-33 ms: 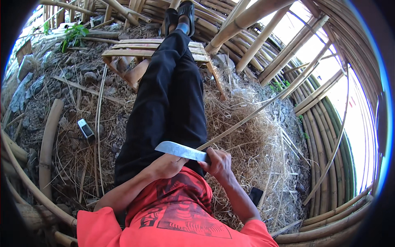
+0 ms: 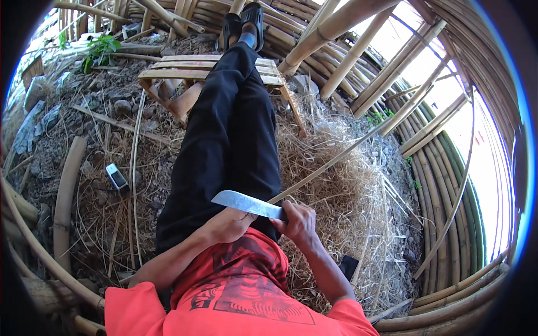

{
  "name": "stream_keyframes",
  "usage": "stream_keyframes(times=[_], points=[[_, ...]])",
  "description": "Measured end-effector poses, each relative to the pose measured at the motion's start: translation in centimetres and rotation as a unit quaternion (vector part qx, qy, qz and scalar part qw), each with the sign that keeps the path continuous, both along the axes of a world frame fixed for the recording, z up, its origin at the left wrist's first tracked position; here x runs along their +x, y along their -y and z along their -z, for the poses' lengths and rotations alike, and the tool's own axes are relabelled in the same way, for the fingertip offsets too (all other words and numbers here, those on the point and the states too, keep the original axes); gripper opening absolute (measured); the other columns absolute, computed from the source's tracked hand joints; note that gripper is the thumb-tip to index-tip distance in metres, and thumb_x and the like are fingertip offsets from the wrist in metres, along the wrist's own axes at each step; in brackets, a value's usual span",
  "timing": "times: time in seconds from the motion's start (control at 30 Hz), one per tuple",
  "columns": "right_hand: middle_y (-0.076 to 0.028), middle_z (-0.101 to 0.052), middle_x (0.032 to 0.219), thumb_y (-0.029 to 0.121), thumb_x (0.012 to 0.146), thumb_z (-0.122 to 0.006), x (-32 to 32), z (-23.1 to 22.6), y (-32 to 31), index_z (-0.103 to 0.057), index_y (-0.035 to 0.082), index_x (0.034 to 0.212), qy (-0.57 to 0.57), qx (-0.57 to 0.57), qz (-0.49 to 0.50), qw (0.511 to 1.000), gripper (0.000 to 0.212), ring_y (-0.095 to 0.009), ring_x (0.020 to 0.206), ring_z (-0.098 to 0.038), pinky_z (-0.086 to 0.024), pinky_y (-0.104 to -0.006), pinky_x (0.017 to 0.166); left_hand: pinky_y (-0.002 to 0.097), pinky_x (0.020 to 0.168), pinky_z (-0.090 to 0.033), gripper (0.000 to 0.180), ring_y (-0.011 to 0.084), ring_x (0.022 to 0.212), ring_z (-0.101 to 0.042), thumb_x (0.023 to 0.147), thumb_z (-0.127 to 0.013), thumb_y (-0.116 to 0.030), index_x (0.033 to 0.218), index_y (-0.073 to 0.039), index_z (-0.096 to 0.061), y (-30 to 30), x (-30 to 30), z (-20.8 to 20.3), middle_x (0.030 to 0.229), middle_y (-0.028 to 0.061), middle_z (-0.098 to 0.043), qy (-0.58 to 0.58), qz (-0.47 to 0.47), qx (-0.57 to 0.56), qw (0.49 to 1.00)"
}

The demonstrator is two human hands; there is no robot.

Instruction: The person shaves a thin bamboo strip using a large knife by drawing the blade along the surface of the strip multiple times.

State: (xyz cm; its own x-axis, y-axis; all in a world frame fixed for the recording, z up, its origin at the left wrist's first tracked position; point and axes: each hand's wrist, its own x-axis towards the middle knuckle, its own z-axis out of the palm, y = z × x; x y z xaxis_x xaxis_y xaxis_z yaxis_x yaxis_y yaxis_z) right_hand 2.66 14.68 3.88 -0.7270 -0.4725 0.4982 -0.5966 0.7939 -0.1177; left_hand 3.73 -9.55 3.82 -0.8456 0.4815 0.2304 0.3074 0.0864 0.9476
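Observation:
My right hand (image 2: 298, 219) is closed round the handle of a broad-bladed knife (image 2: 246, 204). Its wide metal blade points left across my lap, just above my left hand (image 2: 231, 222). That left hand is closed too, on the near end of a long, thin bamboo strip (image 2: 328, 166). Part of the strip passes under the blade, so the exact grip is hidden. From there the strip runs off to the upper right, over a heap of pale shavings (image 2: 330, 196).
My crossed legs (image 2: 224, 129) stretch over a low slatted bamboo bench (image 2: 185, 64). A small device with a dark screen (image 2: 116, 176) lies on the ground at left; a black phone-like object (image 2: 348, 267) lies by my right elbow. Bamboo poles (image 2: 353, 53) and a bamboo wall (image 2: 448, 213) stand at right.

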Motion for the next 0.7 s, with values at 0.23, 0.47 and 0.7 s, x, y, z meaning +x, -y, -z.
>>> stream_keyframes(times=[0.23, 0.47, 0.7], points=[[-0.008, -0.052, 0.057, 0.066, 0.080, -0.067, -0.6, -1.7, -0.9, -0.051, 0.008, 0.075, -0.063, -0.004, 0.028, 0.998, 0.060, -0.030, 0.052, -0.059, -0.047, -0.0409, 0.051, 0.0408, 0.084, -0.046, 0.026, 0.0332, 0.093, -0.062, 0.105, -0.046, -0.017, 0.112, 0.004, -0.061, -0.7, -0.4, -2.8, 0.097, 0.0208, -0.065, 0.045, 0.013, -0.028, 0.999], [-0.009, -0.056, 0.058, 0.061, 0.083, -0.068, -2.4, -2.5, -1.4, -0.054, 0.009, 0.074, -0.097, 0.015, 0.059, 0.993, 0.054, -0.027, 0.049, -0.058, -0.047, -0.0400, 0.049, 0.0403, 0.072, -0.045, 0.031, 0.0274, 0.073, -0.054, 0.108, -0.043, -0.024, 0.104, 0.003, -0.058, -0.1, -0.7, -2.8, 0.082, 0.0156, -0.063, 0.060, -0.032, -0.021, 0.997], [0.001, -0.052, 0.052, 0.048, 0.105, -0.046, -7.0, -3.4, -13.8, -0.060, 0.011, 0.074, 0.067, -0.151, 0.360, 0.918, 0.050, -0.009, 0.040, -0.046, -0.037, -0.0326, 0.035, 0.0239, 0.057, -0.038, 0.036, 0.0056, 0.059, -0.037, 0.110, -0.039, -0.031, 0.086, -0.007, -0.051, 0.4, 2.7, -0.9, 0.066, -0.0061, -0.040, 0.102, -0.012, -0.075, 0.992]])
